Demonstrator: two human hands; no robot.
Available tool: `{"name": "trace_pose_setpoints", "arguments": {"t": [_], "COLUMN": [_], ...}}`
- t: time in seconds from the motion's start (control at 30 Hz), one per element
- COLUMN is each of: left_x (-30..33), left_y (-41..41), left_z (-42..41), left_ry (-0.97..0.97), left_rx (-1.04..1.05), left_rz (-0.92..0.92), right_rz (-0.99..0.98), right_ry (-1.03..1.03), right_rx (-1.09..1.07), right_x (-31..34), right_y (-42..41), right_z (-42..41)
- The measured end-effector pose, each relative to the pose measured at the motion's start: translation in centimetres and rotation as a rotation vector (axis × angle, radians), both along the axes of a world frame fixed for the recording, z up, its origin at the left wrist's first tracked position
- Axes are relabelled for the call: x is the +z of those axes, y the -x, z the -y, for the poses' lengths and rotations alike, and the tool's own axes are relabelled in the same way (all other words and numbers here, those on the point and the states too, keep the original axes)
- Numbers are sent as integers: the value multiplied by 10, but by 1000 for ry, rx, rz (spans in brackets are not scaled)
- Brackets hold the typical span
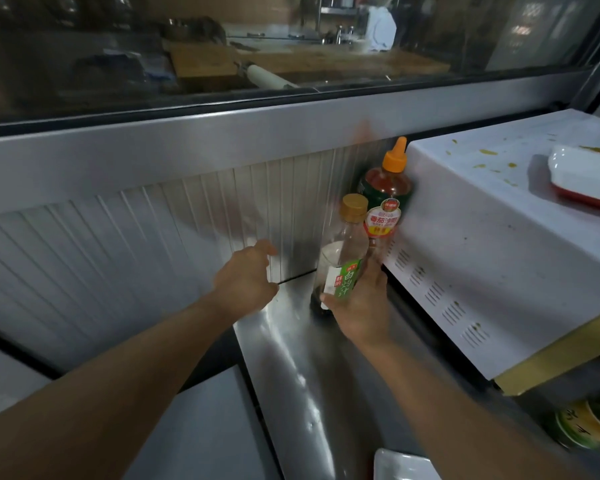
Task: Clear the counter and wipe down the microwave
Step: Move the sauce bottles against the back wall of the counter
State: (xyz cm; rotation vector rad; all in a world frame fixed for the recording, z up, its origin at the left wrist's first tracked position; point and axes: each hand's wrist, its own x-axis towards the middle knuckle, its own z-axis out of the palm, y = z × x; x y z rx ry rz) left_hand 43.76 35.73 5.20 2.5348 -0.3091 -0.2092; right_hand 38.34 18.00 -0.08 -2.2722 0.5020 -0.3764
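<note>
**Clear bottle in the right grip, ketchup bottle just behind it**

The right hand [359, 303] has its grip wrapped round the lower body of the clear plastic bottle with the gold cap and green label [343, 258], at centre right of the frame. The bottle's long axis leans a little to the upper right; whether its base touches the steel bench [291, 358] is hidden. Just behind it, higher in the frame and hard against the side of the stained white microwave [499, 244], stands the upright red sauce bottle with the orange nozzle cap [387, 188]. The left hand [246, 275] hovers to the left with fingers spread, grasping nothing. By my judgement the free left hand would have to reach across the held bottle for the sauce bottle
</note>
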Motion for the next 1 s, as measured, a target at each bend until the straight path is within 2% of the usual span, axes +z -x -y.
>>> {"name": "trace_pose_setpoints", "arguments": {"t": [0.1, 0.17, 0.57, 1.0], "left_x": [-8, -16, -49, -51], "left_y": [-2, -2, -11, -13], "left_z": [1, 1, 1, 9], "left_ry": [-27, -38, -119, -188], "left_rx": [-2, 1, -8, -19], "left_rz": [6, 6, 30, 57], "right_rz": [-179, -227, -69, -43], "right_ry": [84, 123, 161, 164], "right_rx": [-33, -59, -175, -172], "right_x": [-19, -29, -49, -53], "right_y": [-2, -6, -45, -54], "right_z": [-2, -4, -13, -16]}}
